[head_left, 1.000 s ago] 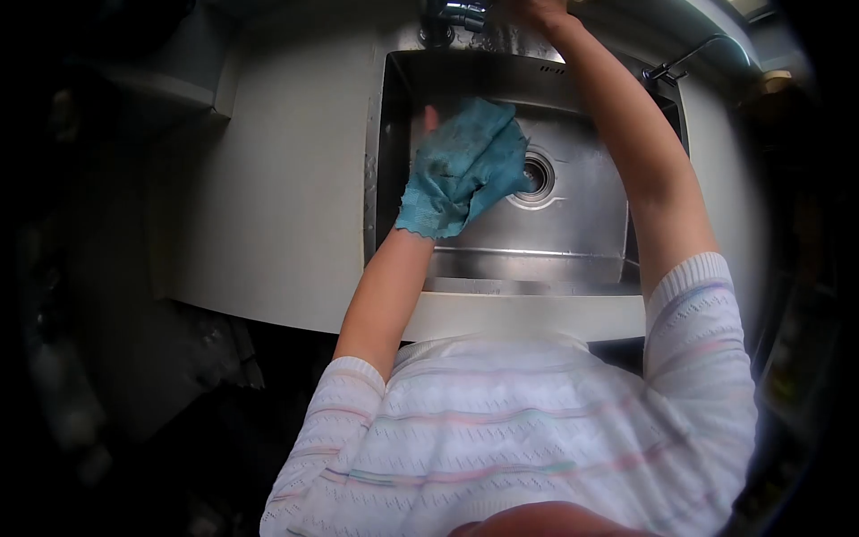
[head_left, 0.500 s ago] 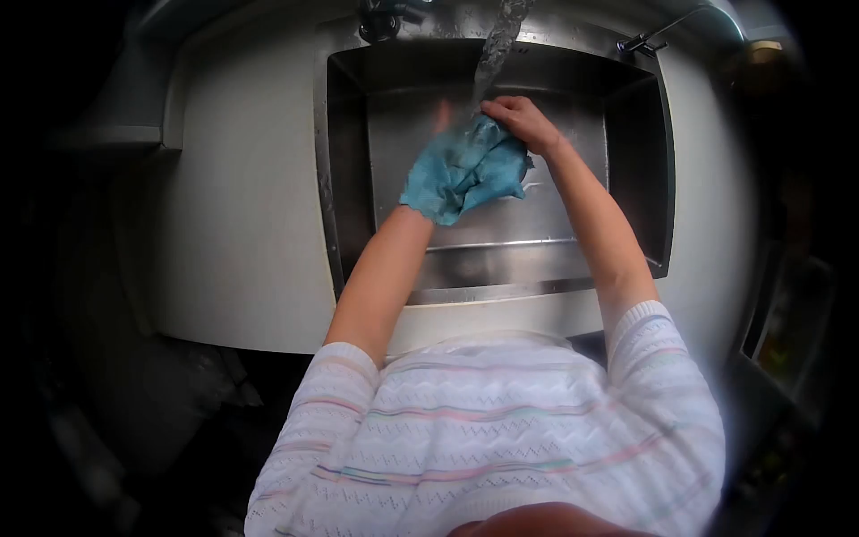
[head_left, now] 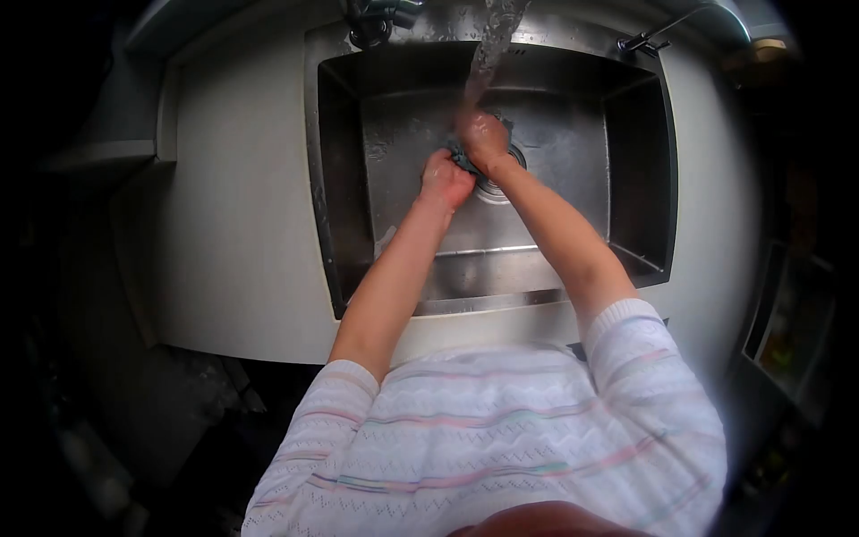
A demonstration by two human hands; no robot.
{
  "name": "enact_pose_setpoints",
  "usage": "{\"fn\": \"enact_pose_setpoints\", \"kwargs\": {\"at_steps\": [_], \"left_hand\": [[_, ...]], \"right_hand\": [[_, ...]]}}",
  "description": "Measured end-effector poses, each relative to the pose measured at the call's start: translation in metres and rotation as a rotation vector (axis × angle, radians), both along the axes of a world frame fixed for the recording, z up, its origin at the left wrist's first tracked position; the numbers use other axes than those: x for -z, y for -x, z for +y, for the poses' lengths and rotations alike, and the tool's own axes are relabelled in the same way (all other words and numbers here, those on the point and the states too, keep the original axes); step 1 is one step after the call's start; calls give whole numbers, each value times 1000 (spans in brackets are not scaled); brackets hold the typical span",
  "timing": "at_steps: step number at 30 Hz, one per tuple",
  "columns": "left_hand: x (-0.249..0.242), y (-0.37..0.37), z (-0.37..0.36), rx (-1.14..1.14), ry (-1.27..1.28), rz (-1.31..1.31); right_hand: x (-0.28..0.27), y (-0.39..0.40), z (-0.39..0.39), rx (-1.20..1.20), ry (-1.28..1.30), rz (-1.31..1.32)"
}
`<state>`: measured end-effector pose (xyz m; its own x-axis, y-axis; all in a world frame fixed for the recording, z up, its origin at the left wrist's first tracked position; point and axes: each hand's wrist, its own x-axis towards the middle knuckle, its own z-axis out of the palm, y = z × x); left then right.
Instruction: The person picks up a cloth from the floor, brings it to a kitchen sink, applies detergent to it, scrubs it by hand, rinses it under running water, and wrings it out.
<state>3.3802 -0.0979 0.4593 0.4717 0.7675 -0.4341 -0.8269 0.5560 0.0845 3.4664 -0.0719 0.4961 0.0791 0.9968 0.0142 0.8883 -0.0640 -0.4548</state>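
A wet teal cloth (head_left: 462,159) is bunched between my two hands, low in the metal sink (head_left: 403,121). My left hand (head_left: 447,182) is closed on its near left side. My right hand (head_left: 484,139) grips the other side, under a stream of running water (head_left: 489,63) that splashes over its fingers. Most of the cloth is hidden by the hands, with a small dark bit showing past the right one. Just below the right hand, the round drain (head_left: 492,191) is partly covered by my wrist.
A dark faucet base (head_left: 369,34) stands behind the sink at the left. At the back right corner is a slim second tap (head_left: 642,43). Pale countertop (head_left: 242,206) surrounds the sink, with a raised ledge (head_left: 165,125) at the left.
The cloth was spread over my left hand; now it is squeezed into a small bundle between both hands. My right hand moved left and nearer, under the water.
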Motion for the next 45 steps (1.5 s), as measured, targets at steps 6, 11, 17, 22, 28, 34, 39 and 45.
{"fn": "enact_pose_setpoints", "kwargs": {"at_steps": [6,11,17,22,28,34,39,45], "left_hand": [[42,17,15,68,-364,-218],[8,1,11,-10,5,-68],[27,11,21,36,-131,-14],[4,21,12,35,-38,-181],[-5,36,23,46,106,50],[15,8,22,-65,290,252],[12,-24,9,3,226,238],[100,-11,9,32,-64,-103]], "right_hand": [[21,34,-23,-48,-188,64],[64,-17,39,-36,-92,-10],[5,31,-7,-68,-8,65],[37,-34,41,88,97,113],[41,-82,42,70,265,720],[-13,21,-25,-228,3,308],[67,-25,15,-177,86,84],[-1,8,-28,-180,-46,131]]}}
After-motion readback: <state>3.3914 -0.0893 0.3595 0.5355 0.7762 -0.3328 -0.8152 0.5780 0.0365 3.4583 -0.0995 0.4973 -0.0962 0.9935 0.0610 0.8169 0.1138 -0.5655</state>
